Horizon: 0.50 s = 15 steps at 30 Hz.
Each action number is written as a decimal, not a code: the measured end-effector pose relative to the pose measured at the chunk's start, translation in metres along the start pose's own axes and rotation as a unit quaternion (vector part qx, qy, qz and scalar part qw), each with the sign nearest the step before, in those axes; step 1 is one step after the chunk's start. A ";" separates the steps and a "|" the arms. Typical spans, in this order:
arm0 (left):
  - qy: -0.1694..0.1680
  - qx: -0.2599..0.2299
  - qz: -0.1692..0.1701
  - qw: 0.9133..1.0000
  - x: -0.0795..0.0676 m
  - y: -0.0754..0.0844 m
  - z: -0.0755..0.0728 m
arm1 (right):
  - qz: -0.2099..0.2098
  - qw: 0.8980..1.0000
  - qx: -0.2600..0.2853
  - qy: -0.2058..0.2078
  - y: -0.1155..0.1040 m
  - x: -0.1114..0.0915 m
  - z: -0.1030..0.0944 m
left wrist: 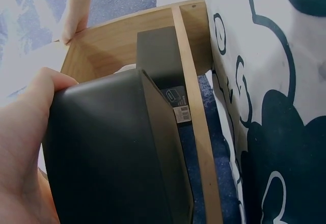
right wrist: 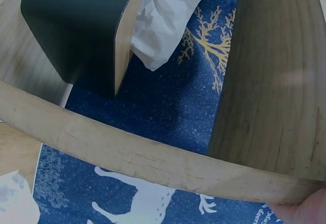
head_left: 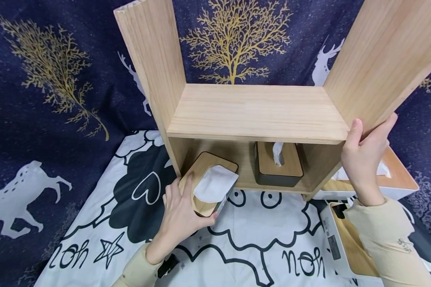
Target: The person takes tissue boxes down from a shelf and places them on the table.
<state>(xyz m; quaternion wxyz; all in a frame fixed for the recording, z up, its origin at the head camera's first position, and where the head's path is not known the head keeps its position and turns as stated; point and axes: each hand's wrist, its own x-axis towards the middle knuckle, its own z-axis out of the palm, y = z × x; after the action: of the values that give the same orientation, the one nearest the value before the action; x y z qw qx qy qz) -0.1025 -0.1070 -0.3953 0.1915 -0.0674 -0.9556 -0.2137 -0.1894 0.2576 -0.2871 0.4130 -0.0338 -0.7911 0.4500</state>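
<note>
My left hand (head_left: 181,211) grips a tissue box (head_left: 202,164) at the lower left opening of a wooden shelf unit (head_left: 248,113). The box has a wooden lid, black sides and a white tissue sticking out. It sits tilted, partly in front of the bottom board; its dark base (left wrist: 107,142) fills the left wrist view. A second black tissue box (head_left: 279,181) stands inside the lower compartment, towards the right. My right hand (head_left: 366,159) holds the front edge of the unit's right side panel, thumb on the inner face.
Right of the unit lie two white boxes with wooden tops, one (head_left: 398,192) behind the other (head_left: 332,243). Beneath is a white cloth (head_left: 251,225) with black drawings. Dark blue fabric (head_left: 93,24) with gold trees and white deer hangs behind.
</note>
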 end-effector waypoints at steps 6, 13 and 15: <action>0.002 -0.002 0.003 1.000 -0.007 -0.002 -0.003 | 0.000 1.000 0.002 0.003 0.000 0.000 0.001; -0.006 -0.014 0.001 1.000 -0.013 -0.004 -0.003 | 0.002 1.000 0.006 0.003 0.000 0.000 0.001; -0.010 -0.018 0.002 1.000 -0.014 -0.005 -0.003 | 0.000 1.000 0.008 0.004 0.000 0.000 0.001</action>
<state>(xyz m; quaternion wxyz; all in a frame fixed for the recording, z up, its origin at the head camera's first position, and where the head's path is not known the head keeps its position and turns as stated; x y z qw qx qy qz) -0.0894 -0.1132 -0.4002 0.1810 -0.0747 -0.9533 -0.2298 -0.1897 0.2568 -0.2874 0.4165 -0.0325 -0.7855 0.4567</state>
